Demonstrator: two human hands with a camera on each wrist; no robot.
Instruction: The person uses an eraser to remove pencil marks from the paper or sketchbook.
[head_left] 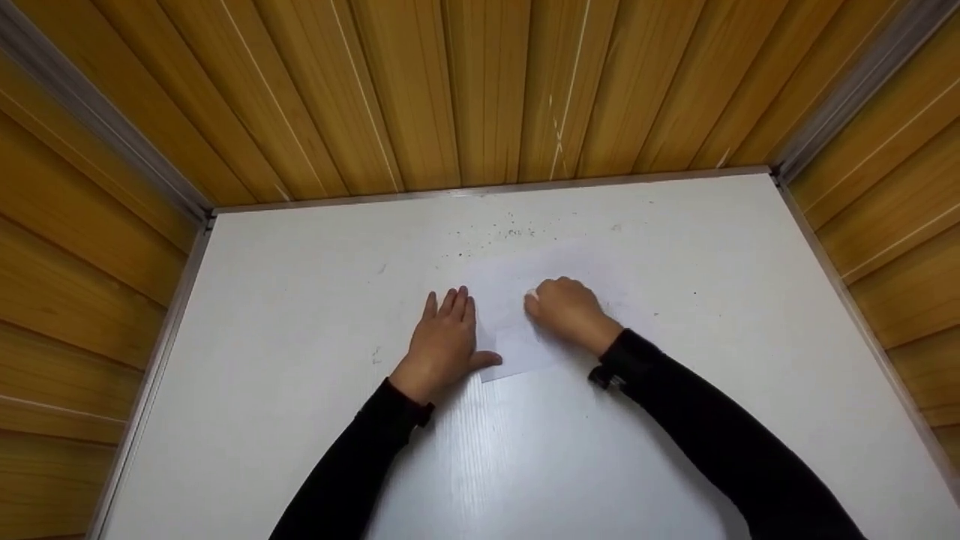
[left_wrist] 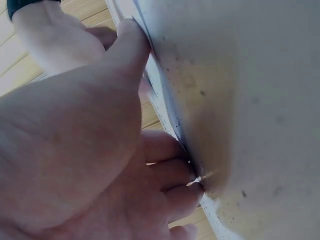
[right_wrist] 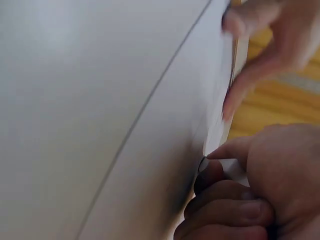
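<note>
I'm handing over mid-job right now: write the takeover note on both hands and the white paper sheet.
Left hand: flat, fingers straight, pressing the left edge of the white paper sheet onto the white table.
Right hand: fingers curled, pinching a small white object on the sheet; what it is cannot be told.
Done: sheet lies mid-table and looks folded, with what seems a doubled near part.
Left: probably more work on the sheet; dark specks lie beyond it.

wood-panelled booth [head_left: 480, 90], white table [head_left: 300, 300]
</note>
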